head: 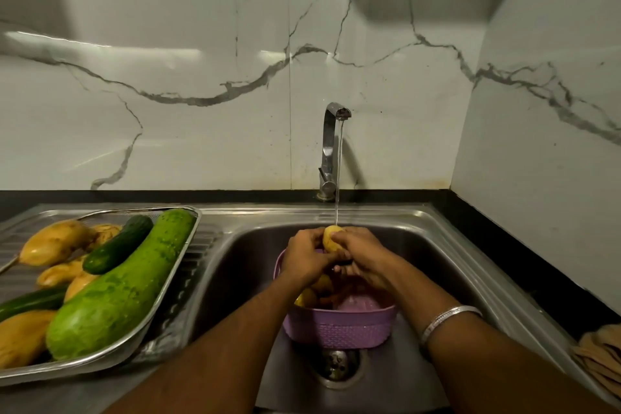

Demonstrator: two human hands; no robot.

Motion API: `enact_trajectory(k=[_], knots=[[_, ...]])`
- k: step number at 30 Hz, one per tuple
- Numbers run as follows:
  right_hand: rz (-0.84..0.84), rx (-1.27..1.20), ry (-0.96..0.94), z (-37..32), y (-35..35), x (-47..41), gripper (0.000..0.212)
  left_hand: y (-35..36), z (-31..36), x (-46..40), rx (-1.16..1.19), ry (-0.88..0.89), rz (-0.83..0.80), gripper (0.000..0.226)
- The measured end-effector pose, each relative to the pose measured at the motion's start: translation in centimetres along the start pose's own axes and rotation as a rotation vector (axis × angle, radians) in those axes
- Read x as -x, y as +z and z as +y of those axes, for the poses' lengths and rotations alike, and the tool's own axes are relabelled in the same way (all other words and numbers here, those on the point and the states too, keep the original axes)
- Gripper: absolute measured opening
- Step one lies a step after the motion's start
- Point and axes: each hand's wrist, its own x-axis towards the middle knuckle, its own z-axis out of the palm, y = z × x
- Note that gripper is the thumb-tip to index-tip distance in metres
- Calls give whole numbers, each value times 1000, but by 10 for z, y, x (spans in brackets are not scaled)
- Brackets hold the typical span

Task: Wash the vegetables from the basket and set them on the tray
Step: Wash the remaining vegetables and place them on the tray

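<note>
A small yellow potato (331, 238) is under the running water, above the purple basket (339, 328) in the sink. My left hand (307, 260) and my right hand (361, 254) both grip it from either side. Inside the basket, a few more yellow vegetables (314, 292) show beneath my left wrist. The steel tray (174, 282) on the drainboard at left holds a big pale green gourd (124, 282), dark cucumbers (117, 249) and several yellow vegetables (53, 242).
The tap (331, 148) stands at the back of the sink (433, 245), water streaming down. The drain (336, 363) lies just in front of the basket. A folded beige cloth (601, 356) lies on the dark counter at right. Marble walls close the back and right.
</note>
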Motion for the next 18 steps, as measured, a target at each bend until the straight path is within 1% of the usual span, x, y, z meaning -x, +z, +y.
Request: enact_trajectory(k=[2,4,7,9,11,13,15,18], knots=[[-48,-37,24,4,-6,-1,25,1,1,1,-50,2,-28,45],[-27,35,-2,8,-9,-3,26,2,1,2,-112,14,-26,43],[67,203,-104,11,-5,-4,26,2,2,3,-175,31,-1,40],[164,257,-153,13,2,-3,27,1,2,6,-192,34,3,42],[278,286,-160,14,8,-4,31,1,2,9,-185,25,-1,42],[346,262,-136,13,11,-4,31,0,4,10,-183,39,-11,40],[324,181,-70,9,9,-2,26,0,3,9,-207,54,-28,43],[135,45,11,7,4,4,19,-3,-4,8,-242,46,-61,45]])
